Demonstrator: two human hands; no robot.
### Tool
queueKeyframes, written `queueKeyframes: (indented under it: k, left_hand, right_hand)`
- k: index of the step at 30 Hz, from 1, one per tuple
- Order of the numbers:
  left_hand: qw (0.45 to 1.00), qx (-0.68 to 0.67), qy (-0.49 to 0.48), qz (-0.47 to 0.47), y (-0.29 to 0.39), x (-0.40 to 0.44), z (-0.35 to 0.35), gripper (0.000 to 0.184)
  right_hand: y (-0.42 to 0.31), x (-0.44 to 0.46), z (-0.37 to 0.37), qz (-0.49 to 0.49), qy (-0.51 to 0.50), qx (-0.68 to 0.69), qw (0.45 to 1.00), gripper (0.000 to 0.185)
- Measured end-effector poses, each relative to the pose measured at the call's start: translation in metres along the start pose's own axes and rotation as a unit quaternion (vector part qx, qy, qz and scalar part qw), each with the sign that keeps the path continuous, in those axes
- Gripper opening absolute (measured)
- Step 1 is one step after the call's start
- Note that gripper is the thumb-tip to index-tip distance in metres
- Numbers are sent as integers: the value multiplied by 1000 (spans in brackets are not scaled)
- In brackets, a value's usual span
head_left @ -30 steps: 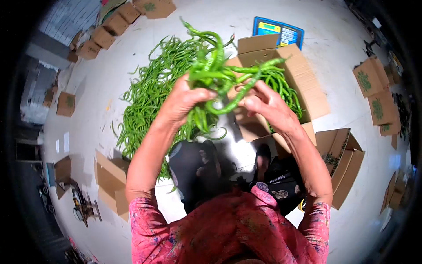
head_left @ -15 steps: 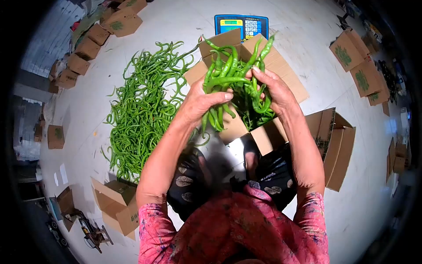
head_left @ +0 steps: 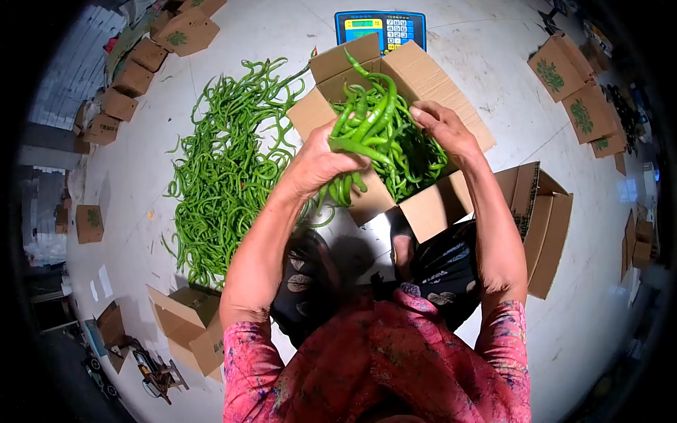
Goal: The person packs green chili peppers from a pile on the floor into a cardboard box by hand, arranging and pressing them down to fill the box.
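Observation:
My left hand (head_left: 323, 163) is closed around a bunch of long green chili peppers (head_left: 367, 127), which stick out to both sides of the fist above the near left flap of an open cardboard box (head_left: 436, 88). More green peppers (head_left: 405, 180) lie inside that box. Over its right side is my right hand (head_left: 448, 132), fingers reaching toward the box with no pepper visible in them; some fingertips are hidden. To the left, a large heap of green peppers (head_left: 226, 176) spreads across the floor.
A blue digital scale display (head_left: 381, 32) stands just behind the box. Another open carton (head_left: 539, 233) is at the right, and one more (head_left: 187, 328) at the lower left. Closed cartons (head_left: 187, 32) line the far left, with others (head_left: 557, 70) on the right.
My right hand has let go of the peppers it held, which now lie in the box, and has moved slightly right. My left hand still grips its bunch.

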State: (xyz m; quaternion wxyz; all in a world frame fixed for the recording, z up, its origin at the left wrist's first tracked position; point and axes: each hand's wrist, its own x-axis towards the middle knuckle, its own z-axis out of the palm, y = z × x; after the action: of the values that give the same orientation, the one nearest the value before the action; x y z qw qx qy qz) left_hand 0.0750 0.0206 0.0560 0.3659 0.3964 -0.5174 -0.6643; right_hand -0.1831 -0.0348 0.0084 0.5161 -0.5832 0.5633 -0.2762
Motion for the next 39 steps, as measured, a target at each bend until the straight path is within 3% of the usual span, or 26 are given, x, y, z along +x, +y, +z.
queueKeyframes:
  k: [6,8,11,12,14,16,17,20,21,24,27,30,31,35,39]
  left_hand:
    - [997,57,-56,23,-9,8,8,66]
    - [995,83,-62,11,-11,10,9,66]
    - [991,126,-18,50,-7,11,18,68]
    - [987,152,-2,52,-7,11,19,70]
    - [976,212,-5,39,-11,14,19,70]
    - [974,226,3,-3,-13,16,22,71]
    - [987,159,0,1,-12,16,25,73]
    - [988,153,-25,-23,-9,18,25,65]
    - [995,62,-55,-47,-19,20,20,65]
    - [993,5,-77,-88,-23,23,18,69]
    - [990,-3,-96,-101,-26,22,17,66]
    - [990,-1,-98,-102,-26,22,16,60]
    - [990,-3,-87,-111,-23,21,15,59]
    - [994,-23,-15,-101,-10,17,-2,61]
    - [996,-60,-5,-61,-6,15,-31,55]
  right_hand:
    - [-33,-27,25,-1,-171,374,912,45]
    - [-42,-29,22,-64,-175,412,892,46]
    - [-44,-30,21,-66,-199,483,850,47]
    - [-45,-34,25,-55,-136,443,884,45]
    - [-35,-27,31,-55,-110,403,907,38]
    - [-33,-25,26,-17,-99,477,873,25]
    - [-27,-21,24,-14,-69,481,874,24]
    - [-11,-7,18,-23,0,506,862,23]
    - [-7,-5,16,-28,18,516,856,23]
    - [-18,-12,8,8,46,534,844,24]
    - [-13,-9,-4,-21,111,521,846,26]
    - [7,3,-30,-28,104,612,784,27]
    - [0,-1,-34,-12,132,609,782,26]
    - [-1,-11,-60,-109,218,550,799,26]
    - [-2,-16,-61,-126,219,495,831,24]
